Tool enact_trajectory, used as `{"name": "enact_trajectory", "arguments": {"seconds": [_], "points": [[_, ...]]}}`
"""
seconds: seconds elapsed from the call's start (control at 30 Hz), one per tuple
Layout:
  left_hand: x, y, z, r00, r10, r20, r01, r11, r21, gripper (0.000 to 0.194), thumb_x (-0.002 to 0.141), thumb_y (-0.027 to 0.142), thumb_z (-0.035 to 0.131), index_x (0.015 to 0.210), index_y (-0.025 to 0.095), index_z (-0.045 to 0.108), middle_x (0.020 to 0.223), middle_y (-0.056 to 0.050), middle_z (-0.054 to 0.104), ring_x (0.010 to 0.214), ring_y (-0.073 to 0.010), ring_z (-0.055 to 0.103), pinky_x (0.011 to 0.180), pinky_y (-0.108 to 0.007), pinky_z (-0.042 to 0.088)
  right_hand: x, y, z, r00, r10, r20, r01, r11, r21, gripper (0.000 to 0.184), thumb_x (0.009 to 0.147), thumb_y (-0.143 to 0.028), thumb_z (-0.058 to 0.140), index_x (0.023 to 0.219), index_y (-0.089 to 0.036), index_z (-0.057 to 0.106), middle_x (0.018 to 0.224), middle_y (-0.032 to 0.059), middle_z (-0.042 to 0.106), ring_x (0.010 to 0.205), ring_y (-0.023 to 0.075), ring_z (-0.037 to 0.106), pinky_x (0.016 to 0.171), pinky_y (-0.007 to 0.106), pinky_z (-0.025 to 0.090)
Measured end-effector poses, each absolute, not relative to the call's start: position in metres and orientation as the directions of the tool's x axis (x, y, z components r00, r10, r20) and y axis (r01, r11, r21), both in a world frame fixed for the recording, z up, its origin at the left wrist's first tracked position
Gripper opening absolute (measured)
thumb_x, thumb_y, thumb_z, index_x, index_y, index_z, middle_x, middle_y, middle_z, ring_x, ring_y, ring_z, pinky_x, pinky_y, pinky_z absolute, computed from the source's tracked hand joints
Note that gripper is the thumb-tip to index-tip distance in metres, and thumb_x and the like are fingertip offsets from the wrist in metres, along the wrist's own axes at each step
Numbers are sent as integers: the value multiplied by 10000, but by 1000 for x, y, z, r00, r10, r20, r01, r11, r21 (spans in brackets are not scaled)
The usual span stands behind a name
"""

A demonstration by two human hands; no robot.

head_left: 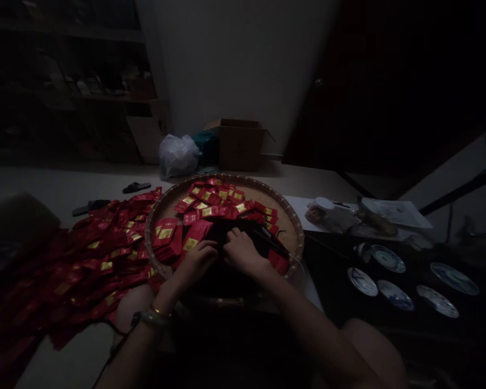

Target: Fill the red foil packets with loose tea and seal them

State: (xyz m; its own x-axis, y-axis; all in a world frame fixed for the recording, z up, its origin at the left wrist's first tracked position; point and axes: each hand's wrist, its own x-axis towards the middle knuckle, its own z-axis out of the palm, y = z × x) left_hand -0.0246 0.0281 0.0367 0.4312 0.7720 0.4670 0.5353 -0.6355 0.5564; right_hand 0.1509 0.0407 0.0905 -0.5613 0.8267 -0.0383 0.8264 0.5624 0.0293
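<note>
1. The left hand (200, 258) is hanging over the round woven tray (276, 198), fingers bent beside a red packet (196, 237); I cannot tell whether they are gripping anything (the light is dim).
2. The right hand (243, 249) is covering some dark material (222, 278) inside, fingers curled, their grip likewise unclear.
3. More packets (210, 212) are lying in the tray beyond both hands.
</note>
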Motion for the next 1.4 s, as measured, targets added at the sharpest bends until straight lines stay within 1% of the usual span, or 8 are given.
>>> {"name": "enact_trajectory", "arguments": {"seconds": [0.2, 0.4, 0.63, 0.87, 1.07, 1.27, 1.33, 1.4], "points": [[-24, 27, 35, 469, 756, 457, 518, -654, 551, 135, 867, 177, 503, 839, 195, 634, 1017, -80, 660, 895, -164, 650, 779, -286, 536, 150, 44, 79, -614, 772, -165, 781, 625, 19, 256, 890, -172, 460, 993, -126, 689, 1054, 161, 603, 1061, 285, 463, 786, 368, 416], [-25, 29, 32, 431, 776, 461, 523, -631, 573, 118, 867, 178, 506, 858, 190, 622, 1001, -73, 669, 898, -167, 644, 794, -305, 535, 161, 40, 89, -604, 797, 25, 792, 603, -100, 220, 833, -258, 603, 1034, -185, 654, 1042, 106, 579, 999, 235, 484, 779, 333, 423], [-25, 28, 32, 438, 782, 443, 502, -622, 601, 131, 871, 183, 502, 862, 196, 632, 1031, -81, 661, 929, -174, 642, 804, -306, 531, 160, 44, 72, -675, 736, -48, 731, 659, -179, 211, 880, -297, 544, 1006, -227, 698, 1034, 122, 590, 1105, 283, 449, 837, 396, 436], [-27, 27, 31, 419, 795, 438, 520, -606, 602, 133, 869, 172, 500, 863, 194, 630, 1060, -91, 660, 951, -180, 639, 827, -313, 521, 173, 44, 82, -653, 750, 104, 685, 643, -342, 243, 807, -235, 652, 1046, -256, 692, 1121, 85, 577, 1183, 254, 431, 966, 403, 397], [-25, 25, 31, 432, 786, 442, 500, -616, 608, 128, 864, 164, 502, 846, 188, 627, 1042, -91, 661, 933, -174, 643, 801, -292, 521, 162, 45, 63, -668, 742, -46, 711, 620, -332, 207, 865, -289, 570, 1006, -251, 717, 1137, 117, 573, 1291, 334, 345, 1000, 510, 353], [-26, 25, 37, 357, 828, 433, 485, -561, 671, 113, 840, 157, 509, 841, 192, 616, 868, -45, 685, 811, -164, 648, 734, -271, 520, 176, 47, 61, -520, 824, 226, 539, 522, -661, 361, 779, -188, 661, 1137, -237, 642, 1072, 70, 629, 998, 187, 582, 881, 342, 463], [-25, 25, 38, 318, 855, 409, 471, -517, 715, 117, 827, 161, 517, 875, 194, 619, 860, -40, 696, 799, -166, 656, 729, -273, 522, 179, 49, 57, -410, 888, 208, 500, 410, -763, 412, 742, -183, 687, 1150, -205, 630, 1031, 67, 662, 902, 172, 620, 819, 316, 487], [-24, 27, 38, 269, 887, 374, 438, -459, 773, 185, 810, 168, 530, 972, 200, 615, 878, -36, 710, 809, -171, 667, 737, -283, 527, 180, 52, 50, -371, 916, 155, 490, 335, -805, 272, 741, -200, 678, 1012, -182, 694, 943, 61, 696, 851, 177, 639, 784, 307, 492]]}}
